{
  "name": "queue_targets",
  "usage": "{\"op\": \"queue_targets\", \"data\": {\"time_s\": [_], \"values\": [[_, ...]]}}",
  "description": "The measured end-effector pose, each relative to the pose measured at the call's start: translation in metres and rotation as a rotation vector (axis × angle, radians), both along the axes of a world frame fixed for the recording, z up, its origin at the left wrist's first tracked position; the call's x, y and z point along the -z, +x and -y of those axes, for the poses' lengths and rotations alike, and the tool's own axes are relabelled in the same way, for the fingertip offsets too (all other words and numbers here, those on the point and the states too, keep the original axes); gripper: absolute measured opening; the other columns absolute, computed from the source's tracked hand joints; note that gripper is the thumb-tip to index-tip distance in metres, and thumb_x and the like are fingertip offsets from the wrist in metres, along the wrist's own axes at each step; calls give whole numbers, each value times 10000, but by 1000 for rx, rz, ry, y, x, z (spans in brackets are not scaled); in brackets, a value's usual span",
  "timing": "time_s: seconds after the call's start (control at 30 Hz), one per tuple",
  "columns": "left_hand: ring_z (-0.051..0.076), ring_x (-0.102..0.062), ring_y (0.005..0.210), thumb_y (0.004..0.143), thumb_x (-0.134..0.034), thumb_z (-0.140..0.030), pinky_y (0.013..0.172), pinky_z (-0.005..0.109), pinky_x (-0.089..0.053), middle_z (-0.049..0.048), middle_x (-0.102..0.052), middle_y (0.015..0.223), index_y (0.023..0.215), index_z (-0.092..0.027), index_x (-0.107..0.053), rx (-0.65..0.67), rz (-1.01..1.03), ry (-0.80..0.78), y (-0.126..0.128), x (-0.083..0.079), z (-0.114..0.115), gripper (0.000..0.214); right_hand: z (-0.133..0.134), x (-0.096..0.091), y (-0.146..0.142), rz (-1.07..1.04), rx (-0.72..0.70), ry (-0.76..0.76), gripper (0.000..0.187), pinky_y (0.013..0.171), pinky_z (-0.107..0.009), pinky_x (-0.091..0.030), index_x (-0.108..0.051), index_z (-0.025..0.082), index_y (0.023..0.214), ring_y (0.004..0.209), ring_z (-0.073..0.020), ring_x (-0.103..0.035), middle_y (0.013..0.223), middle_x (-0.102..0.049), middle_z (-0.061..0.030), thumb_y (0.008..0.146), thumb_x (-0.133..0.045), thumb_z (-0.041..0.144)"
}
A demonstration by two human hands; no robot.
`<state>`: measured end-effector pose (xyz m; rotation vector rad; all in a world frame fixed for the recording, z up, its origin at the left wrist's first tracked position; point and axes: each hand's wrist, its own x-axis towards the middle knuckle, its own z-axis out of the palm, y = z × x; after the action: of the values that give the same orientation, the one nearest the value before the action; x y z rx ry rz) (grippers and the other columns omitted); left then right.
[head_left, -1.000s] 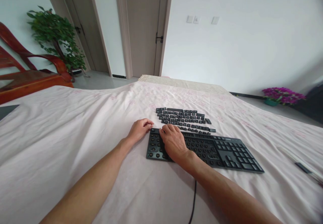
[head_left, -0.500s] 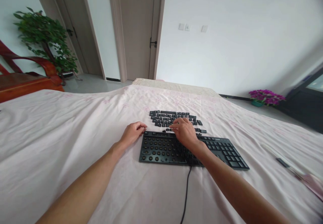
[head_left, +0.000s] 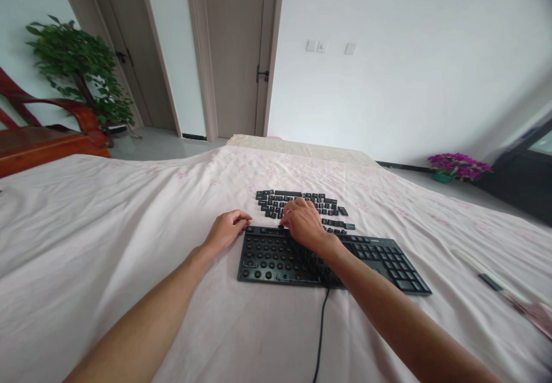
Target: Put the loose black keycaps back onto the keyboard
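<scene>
Bed sheet (head_left: 107,228): L hand (head_left: 228,229) loosely fisted beside keyboard (head_left: 267,256); R hand (head_left: 304,222) on loose keycaps (head_left: 271,202), grip unclear.

Single view, worn on my head.
It faces forward and down along my forearms (head_left: 172,294), close over the keyboard (head_left: 276,256) on the sheet (head_left: 107,210), the far wall (head_left: 388,84) beyond.

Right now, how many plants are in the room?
2. A green plant stands left, beside the door; purple flowers sit on the floor, far right. More may be hidden.

Loose black keycaps (head_left: 271,200) behind keyless black keyboard (head_left: 267,255)
</scene>
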<state>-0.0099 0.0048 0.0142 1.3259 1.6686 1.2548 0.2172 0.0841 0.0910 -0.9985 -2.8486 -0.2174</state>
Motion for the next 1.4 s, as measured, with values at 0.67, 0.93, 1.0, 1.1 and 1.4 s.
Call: {"op": "queue_targets", "data": {"time_s": [0.67,0.93,1.0,1.1,1.4], "values": [[196,-666,875,813,-603,-340,745,282,-515,76,-719,994,956,-178,-716,27,-59,190,3,-9,6,244,-2,1,-9,-222,43,-154,177,832,-280,-341,-768,299,870,966,-184,-514,969,-686,-8,880,-593,326],[178,-647,853,758,-716,-295,759,277,-502,49,-696,905,917,-198,-739,116,-166,391,25,-27,13,188,-8,19,-26,-491,-60,-556,209,640,-228,-366,-761,195,748,653,-123,-523,619,-607,17,808,-601,315],[170,-646,798,764,-709,-286,721,270,-502,43,-693,856,882,-188,-738,77,-132,379,28,-26,13,156,-11,25,-29,-540,-75,-669,235,564,-215,-329,-744,168,707,562,-98,-464,535,-524,40,798,-593,323],[169,-649,784,758,-711,-283,720,268,-503,42,-695,847,853,-180,-734,45,-79,365,30,-25,13,142,-11,32,-32,-616,-64,-805,238,515,-210,-290,-737,154,706,518,-81,-412,514,-488,54,775,-600,335],[191,-679,790,746,-717,-358,750,294,-525,64,-732,856,884,-153,-706,1,123,278,31,-21,12,248,7,27,-34,-852,23,-881,220,694,-257,-447,-773,184,869,720,-158,-628,766,-730,-6,762,-634,316]]}}
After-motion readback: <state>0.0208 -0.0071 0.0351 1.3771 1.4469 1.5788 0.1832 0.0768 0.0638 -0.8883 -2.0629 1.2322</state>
